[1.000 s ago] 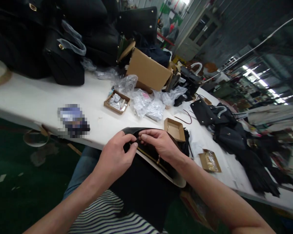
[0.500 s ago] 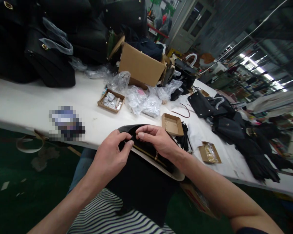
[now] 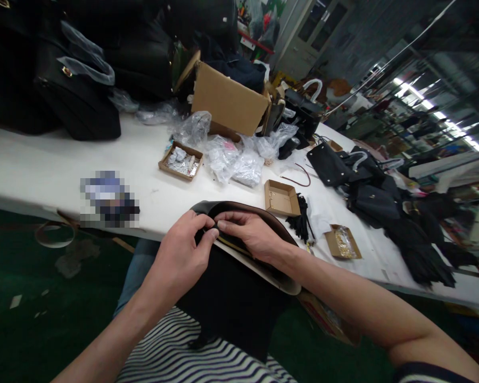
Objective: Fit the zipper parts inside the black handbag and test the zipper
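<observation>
A black handbag (image 3: 259,270) lies at the table's front edge, against my body, with its mouth open towards me. Along the opening runs a zip with yellowish teeth, partly covered by my right hand. My left hand (image 3: 186,246) is closed at the left corner of the mouth, thumb and forefinger pinching the bag's edge. Fingertips nearly meeting the left ones, my right hand (image 3: 251,232) is closed in a pinch inside the opening. Whatever lies between its fingers is too small and hidden to make out.
Beyond the bag are an open small box (image 3: 281,198), black tassel-like strips (image 3: 301,221) and a box of gold-coloured pieces (image 3: 343,242). Clear plastic bags (image 3: 233,159) lie before a large carton (image 3: 229,98). Black handbags stand left (image 3: 77,90) and right (image 3: 329,164).
My right hand has moved slightly left and down, closer to the left fingertips, and the zip pull is now covered. The bag's far side has opened wider.
</observation>
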Motion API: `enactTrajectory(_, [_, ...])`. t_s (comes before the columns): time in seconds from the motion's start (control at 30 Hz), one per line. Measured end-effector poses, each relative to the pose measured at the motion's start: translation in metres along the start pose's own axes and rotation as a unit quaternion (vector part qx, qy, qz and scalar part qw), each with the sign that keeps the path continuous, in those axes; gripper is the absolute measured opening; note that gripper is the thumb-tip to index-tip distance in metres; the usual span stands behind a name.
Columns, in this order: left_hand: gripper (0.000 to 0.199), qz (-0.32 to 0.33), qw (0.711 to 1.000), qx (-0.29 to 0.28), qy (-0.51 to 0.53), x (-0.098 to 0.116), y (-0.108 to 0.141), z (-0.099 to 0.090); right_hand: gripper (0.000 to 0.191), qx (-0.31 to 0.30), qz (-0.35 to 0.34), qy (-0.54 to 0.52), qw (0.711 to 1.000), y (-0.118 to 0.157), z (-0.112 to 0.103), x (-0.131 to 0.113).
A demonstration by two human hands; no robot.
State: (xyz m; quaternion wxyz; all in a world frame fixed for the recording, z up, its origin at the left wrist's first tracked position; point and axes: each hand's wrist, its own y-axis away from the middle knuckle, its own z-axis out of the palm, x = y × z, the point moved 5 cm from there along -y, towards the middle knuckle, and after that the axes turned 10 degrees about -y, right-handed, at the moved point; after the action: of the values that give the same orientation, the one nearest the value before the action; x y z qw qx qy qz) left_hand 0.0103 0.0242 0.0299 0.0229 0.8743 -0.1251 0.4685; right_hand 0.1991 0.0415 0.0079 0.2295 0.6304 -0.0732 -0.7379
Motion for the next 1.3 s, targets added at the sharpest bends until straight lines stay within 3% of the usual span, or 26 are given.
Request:
enactTrajectory(0.17, [0.010, 0.002, 1.000, -0.003, 0.030, -0.006, 0.002, 0.001, 0.043, -0.055, 0.021, 0.026, 0.998, 0.006, -0.001, -0.009])
enactTrajectory(0.37, [0.010, 0.001, 0.999, -0.009, 0.042, -0.006, -0.001, 0.003, 0.038, -0.025, -0.002, 0.057, 0.998, 0.002, -0.005, -0.012])
enactTrajectory(0.53, [0.010, -0.005, 0.998, -0.020, 0.065, -0.009, 0.000, 0.002, 0.030, -0.035, -0.070, 0.124, 0.989, 0.004, 0.002, -0.020])
enactTrajectory(0.63, [0.009, -0.007, 0.995, -0.031, 0.094, -0.013, 0.002, 0.001, 0.035, -0.032, -0.068, 0.154, 0.985, 0.005, 0.004, -0.024])
enactTrajectory(0.73, [0.008, -0.008, 0.995, -0.030, 0.097, -0.015, 0.001, 0.001, 0.041, -0.033, -0.075, 0.140, 0.987, 0.005, 0.005, -0.028])
enactTrajectory(0.83, [0.009, -0.006, 0.996, -0.029, 0.080, -0.014, -0.001, 0.001, 0.035, -0.039, -0.087, 0.094, 0.991, 0.006, 0.003, -0.032])
enactTrajectory(0.97, [0.009, -0.010, 0.997, -0.031, 0.066, -0.013, -0.003, 0.002, 0.036, -0.061, -0.060, 0.045, 0.995, 0.006, -0.001, -0.030])
enactTrajectory(1.3, [0.009, -0.011, 0.997, -0.029, 0.071, -0.013, -0.004, 0.003, 0.030, -0.059, -0.087, 0.045, 0.993, 0.003, 0.001, -0.026])
